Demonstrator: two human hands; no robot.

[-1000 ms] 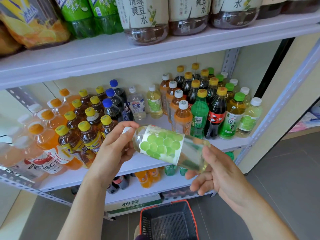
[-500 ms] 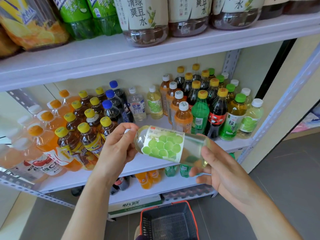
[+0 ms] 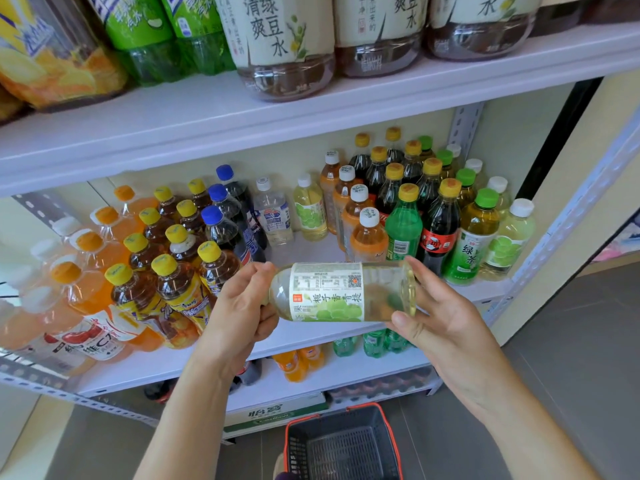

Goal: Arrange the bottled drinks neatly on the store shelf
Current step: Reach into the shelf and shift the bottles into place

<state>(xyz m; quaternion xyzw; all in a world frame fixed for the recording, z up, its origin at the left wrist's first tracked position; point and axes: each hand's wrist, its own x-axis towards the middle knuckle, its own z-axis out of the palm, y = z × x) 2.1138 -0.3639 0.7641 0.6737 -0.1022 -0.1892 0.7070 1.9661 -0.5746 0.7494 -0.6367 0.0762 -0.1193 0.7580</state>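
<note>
Your left hand [image 3: 239, 317] wraps cap end, right hand [image 3: 446, 327] pinches base, grape bottle [image 3: 332, 292] sideways. Stand it up, label out, onto shelf [image 3: 304, 250] at 12 o'clock, fronting twin bottle [image 3: 309, 211].

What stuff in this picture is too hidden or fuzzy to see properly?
All in the head view:
- Cap of the held bottle: covered by the left hand.
- Tops of the big bottles up high: cut off by the picture's top edge.
- Far-left bottles: blurred near the picture's edge, so their labels cannot be read.
- Basket on the floor: its near part is cut off by the bottom edge.
</note>
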